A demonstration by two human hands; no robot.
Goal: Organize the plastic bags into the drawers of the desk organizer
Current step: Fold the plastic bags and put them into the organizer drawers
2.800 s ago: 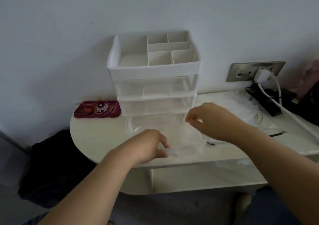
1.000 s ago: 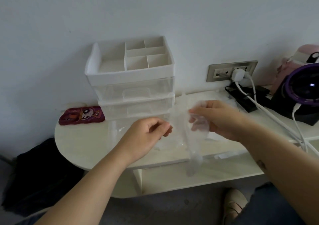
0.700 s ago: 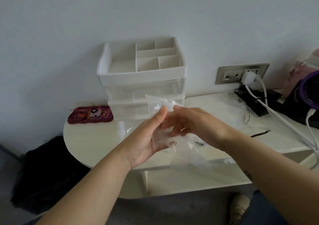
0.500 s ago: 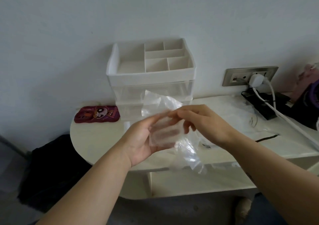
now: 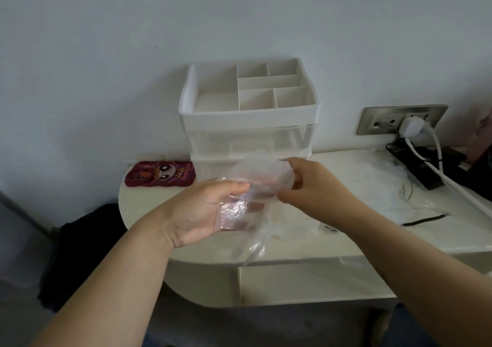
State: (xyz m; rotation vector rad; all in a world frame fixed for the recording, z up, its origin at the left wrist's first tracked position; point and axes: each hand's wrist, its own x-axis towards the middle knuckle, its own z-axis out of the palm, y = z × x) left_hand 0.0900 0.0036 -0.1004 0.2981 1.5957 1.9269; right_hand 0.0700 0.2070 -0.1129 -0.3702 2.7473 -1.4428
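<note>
Above the near edge of the rounded cream desk, the left hand lay palm-up with its fingers curled under a thin clear plastic bag, while the right hand pinched its right side. Behind stood the white desk organizer with clear drawers, which looked empty. More clear bags lay to the right, so most of the sorting seemingly remained.

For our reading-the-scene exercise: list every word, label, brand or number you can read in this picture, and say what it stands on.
None can be read.
Phone case: a cartoon face only, no words.
Wall socket plate: any markings too small to read.
Plastic bag and desk organizer: no print visible.
</note>
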